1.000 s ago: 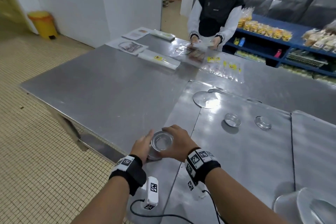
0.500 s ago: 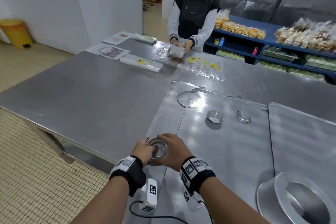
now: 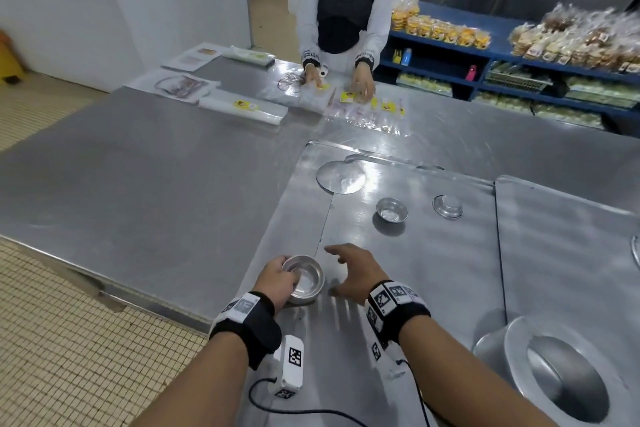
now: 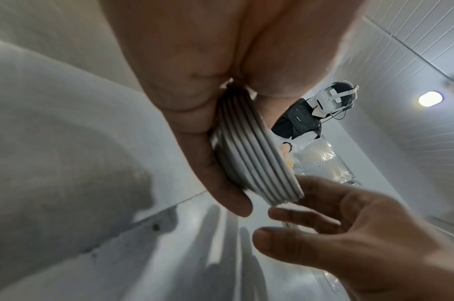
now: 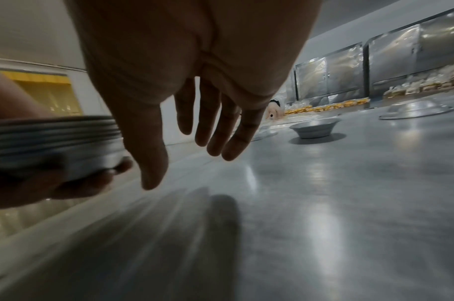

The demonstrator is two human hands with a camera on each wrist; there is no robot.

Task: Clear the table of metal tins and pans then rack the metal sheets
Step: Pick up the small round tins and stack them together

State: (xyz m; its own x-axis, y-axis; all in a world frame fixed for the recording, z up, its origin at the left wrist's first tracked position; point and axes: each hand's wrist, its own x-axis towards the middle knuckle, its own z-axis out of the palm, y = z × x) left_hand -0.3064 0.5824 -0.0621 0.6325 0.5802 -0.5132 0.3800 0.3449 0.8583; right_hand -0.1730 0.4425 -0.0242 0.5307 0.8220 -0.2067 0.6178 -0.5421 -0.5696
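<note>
Left hand holds nested tins; right hand free.

Left hand (image 3: 277, 282) grips the stack of small tins (image 3: 304, 282), lifted above the metal sheet (image 3: 433, 270). Right hand (image 3: 353, 274) just beside the stack, fingers spread, empty. Upright tin (image 3: 391, 211) and overturned tin (image 3: 447, 206) farther out on the sheet.

We cannot count the tins in the stack of tins (image 4: 256, 160); our left hand (image 3: 277, 282) covers its near side. The stack is blurred in the right wrist view. The large round pan (image 3: 554, 378) is cut by the lower right edge. A curved metal rim (image 3: 636, 251) leaves the frame.
</note>
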